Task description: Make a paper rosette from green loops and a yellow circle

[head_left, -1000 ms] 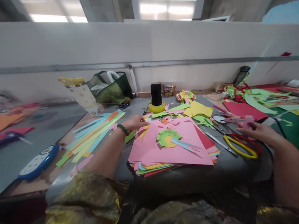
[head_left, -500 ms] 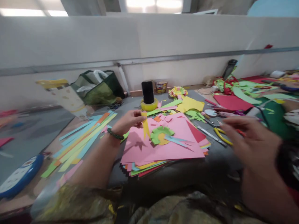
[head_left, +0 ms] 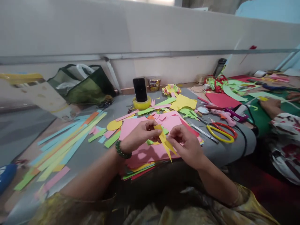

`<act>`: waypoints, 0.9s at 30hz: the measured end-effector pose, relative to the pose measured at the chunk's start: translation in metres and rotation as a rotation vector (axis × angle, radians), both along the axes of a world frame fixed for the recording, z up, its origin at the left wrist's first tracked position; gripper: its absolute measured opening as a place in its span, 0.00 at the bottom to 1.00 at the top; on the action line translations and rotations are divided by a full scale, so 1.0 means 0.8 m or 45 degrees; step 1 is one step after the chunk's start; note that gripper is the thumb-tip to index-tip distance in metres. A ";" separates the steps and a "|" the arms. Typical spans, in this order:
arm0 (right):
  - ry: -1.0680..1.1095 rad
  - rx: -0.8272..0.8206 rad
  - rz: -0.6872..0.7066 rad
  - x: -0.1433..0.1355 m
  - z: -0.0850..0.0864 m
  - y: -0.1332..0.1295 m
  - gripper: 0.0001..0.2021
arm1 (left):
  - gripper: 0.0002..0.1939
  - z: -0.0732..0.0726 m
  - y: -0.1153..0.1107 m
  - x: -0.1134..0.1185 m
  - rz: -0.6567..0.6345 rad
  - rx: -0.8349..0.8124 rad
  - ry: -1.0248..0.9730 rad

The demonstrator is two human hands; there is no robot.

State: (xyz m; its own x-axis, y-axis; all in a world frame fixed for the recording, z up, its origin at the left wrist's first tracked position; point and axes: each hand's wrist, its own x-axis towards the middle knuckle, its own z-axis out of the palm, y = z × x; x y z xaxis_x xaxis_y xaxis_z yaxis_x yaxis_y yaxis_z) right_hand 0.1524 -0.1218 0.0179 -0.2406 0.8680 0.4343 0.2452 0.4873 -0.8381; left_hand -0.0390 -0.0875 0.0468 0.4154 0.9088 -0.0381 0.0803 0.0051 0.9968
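Biggest first. Grey table cover [head_left: 227, 156] runs under the landmark, a squarish multicolour paper stack w/ pink top sheet [head_left: 140, 156], set by the near edge, prob. as a work pad in easy reach. Dark green mesh bag [head_left: 93, 90]: behind & L of stack, vs. wall, prob. parked out of the way. White tumbler w/ yellow lid [head_left: 47, 97]: far L of stack, tilted-looking. Long blue, green, yellow & orange paper strips [head_left: 77, 137]: L of stack, fanned roughly parallel, prob. so single ones lift off easily.

LH [head_left: 142, 136]: over stack, fingers curled in, thumb & fingertips pinched on top end of strip. RH [head_left: 187, 142]: over stack's R part, fingers bent, tips nearly together beside strip; can't tell if touching or gripping.

Red-and-yellow-handled scissors [head_left: 226, 141]: R of stack, handles twd person, handy for RH. Pink glue gun [head_left: 226, 117]: R of stack, beyond scissors, lying on its side. Black phone [head_left: 140, 89]: behind stack, upright in yellow tape roll [head_left: 142, 103], apparently a makeshift stand.

Smallest: fork-tailed yellow paper strip [head_left: 165, 142], above stack betw. hands, tails hanging down & twd RH; end pinch likely keeps tails free.
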 end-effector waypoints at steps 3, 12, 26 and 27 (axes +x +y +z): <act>0.018 -0.082 -0.017 0.003 -0.003 -0.003 0.09 | 0.21 -0.005 -0.002 0.003 -0.008 0.027 -0.022; -0.149 -0.149 -0.027 0.007 -0.008 -0.014 0.05 | 0.07 0.004 0.008 -0.015 0.060 0.477 0.466; -0.481 -0.297 -0.061 -0.005 -0.017 -0.003 0.05 | 0.15 0.006 0.007 -0.018 -0.261 0.723 1.412; -0.500 -0.309 -0.065 -0.005 -0.016 -0.003 0.05 | 0.13 0.006 0.006 -0.020 -0.281 0.749 1.381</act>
State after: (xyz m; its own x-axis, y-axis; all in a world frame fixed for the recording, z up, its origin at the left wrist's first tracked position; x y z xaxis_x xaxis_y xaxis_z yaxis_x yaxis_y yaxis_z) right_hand 0.1481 -0.1246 0.0049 -0.3006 0.9483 0.1018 0.5851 0.2676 -0.7655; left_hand -0.0552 -0.0826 0.0513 0.5694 0.8192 -0.0679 0.8023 -0.5359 0.2630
